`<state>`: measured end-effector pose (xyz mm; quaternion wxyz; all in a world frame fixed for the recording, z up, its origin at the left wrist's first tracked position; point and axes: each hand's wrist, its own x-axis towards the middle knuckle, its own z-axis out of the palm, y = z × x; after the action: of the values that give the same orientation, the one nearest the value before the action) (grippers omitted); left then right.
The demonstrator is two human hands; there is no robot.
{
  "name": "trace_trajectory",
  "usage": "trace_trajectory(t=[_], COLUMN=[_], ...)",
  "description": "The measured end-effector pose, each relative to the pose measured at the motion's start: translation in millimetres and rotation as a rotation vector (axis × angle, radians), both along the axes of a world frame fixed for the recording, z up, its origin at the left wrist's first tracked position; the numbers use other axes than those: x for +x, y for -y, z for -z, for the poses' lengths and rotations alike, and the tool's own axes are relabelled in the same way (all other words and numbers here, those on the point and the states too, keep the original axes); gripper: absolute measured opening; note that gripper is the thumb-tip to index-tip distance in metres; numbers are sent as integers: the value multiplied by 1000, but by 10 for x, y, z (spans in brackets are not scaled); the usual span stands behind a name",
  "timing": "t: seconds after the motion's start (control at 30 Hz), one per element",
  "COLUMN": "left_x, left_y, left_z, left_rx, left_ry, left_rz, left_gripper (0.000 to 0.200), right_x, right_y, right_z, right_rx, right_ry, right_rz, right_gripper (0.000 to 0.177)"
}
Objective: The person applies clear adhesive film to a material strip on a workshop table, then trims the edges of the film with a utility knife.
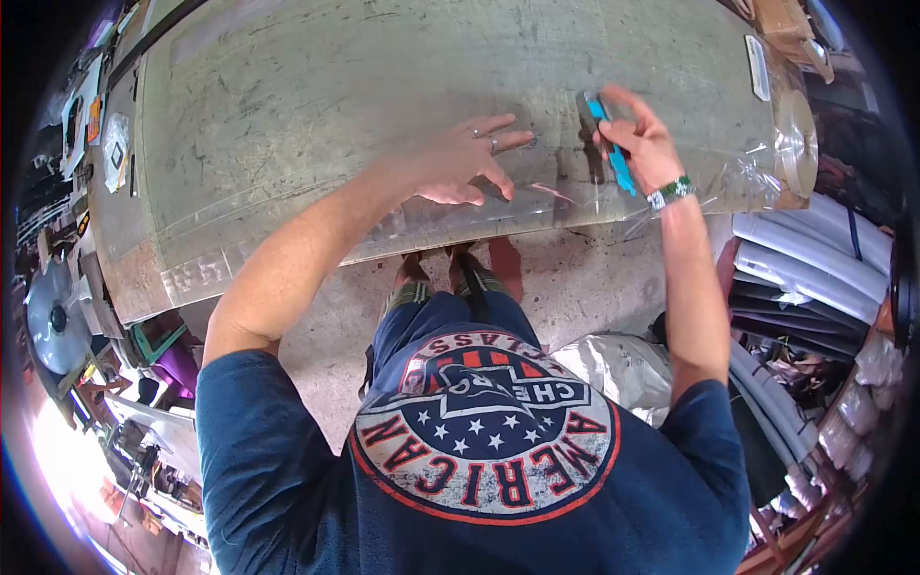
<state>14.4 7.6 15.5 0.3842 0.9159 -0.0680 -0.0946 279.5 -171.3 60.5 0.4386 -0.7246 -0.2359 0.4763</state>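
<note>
A large scuffed grey-green panel [316,105] lies flat in front of me, covered near its front edge with clear plastic film [757,177]. My left hand [465,163] rests flat on the panel with fingers spread, a ring on one finger. My right hand [637,139] grips a blue-handled scraper or knife [613,144] and presses its tip against the panel surface. A green band sits on my right wrist. The two hands are about a hand's width apart.
A roll of clear tape [795,144] and a white label [757,67] sit at the panel's right end. Grey pipes [815,259] are stacked at the right. A circular saw blade [53,316] and clutter lie at the left. Concrete floor [575,287] lies below the panel edge.
</note>
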Motion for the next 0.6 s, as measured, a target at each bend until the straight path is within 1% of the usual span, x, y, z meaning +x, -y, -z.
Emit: trace_trajectory(t=[0.03,0.13,0.17,0.27,0.3,0.37,0.4,0.43,0.53,0.6], left_x=[3,-15,-18,2,7,3,-3,-4,19,29], left_y=[-5,-7,-12,-15,-20,-17,-26,-38,-48,-61], left_z=[-19,49,63,35,22,33,48,57,70,56], left_rx=[12,-32,-25,1,17,11,-8,-27,79,89], left_ry=[-9,9,5,1,5,12,16,22,66,67], left_rz=[3,-1,6,26,32,41,45,49,89,105], left_gripper=[44,43,43,43,43,43,43,43,44,44], right_x=[-30,138,171,-214,-219,-108,-100,-113,-175,-257], right_y=[86,269,280,90,106,155,138,121,101,203], right_z=[32,290,364,20,130,390,427,470,381,248], right_rx=[-49,64,121,298,381,352,338,183,137,179], right_ry=[-195,-629,-761,-658,-545,-319,-206,-7,98,153], right_rz=[86,149,219,423,379,320,289,320,367,384], right_gripper=[46,39,36,35,34,34,35,43,44,48])
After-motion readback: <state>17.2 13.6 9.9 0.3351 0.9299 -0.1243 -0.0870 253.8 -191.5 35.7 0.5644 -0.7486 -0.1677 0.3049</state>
